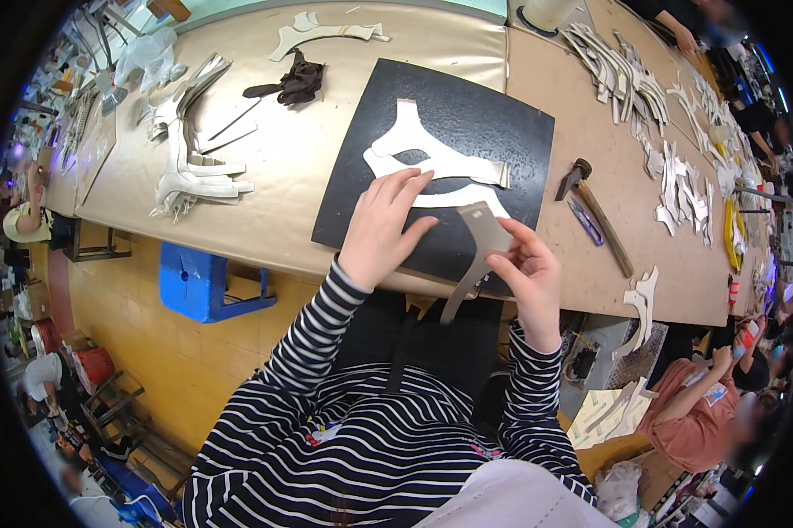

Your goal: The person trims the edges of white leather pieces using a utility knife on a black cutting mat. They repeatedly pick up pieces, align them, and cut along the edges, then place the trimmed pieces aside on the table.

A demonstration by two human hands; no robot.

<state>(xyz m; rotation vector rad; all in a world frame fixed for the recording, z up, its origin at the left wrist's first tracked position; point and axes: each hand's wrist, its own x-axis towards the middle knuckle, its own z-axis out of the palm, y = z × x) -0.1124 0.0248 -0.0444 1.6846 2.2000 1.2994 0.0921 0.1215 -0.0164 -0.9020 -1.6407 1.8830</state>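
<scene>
A black square board (449,88) lies on the table in front of me. On it are white cut pieces shaped like shoe-upper parts: a forked one (423,145) and a curved one (458,195) closer to me. My left hand (383,224) lies over the board's near side, fingers apart, with its fingertips at the edge of the white pieces; it grips nothing. Between thumb and fingers, my right hand (533,277) pinches a grey-beige curved cut piece (484,242), held up over the board's near edge and partly covering the curved white piece.
Right of the board lie a hammer (603,220) and purple thread snips (586,222). Stacks of cut pieces (198,180) stand at left, with more piles (616,75) at far right. A dark crumpled cloth (300,79) lies beyond. A blue stool (190,282) stands at lower left; people work nearby.
</scene>
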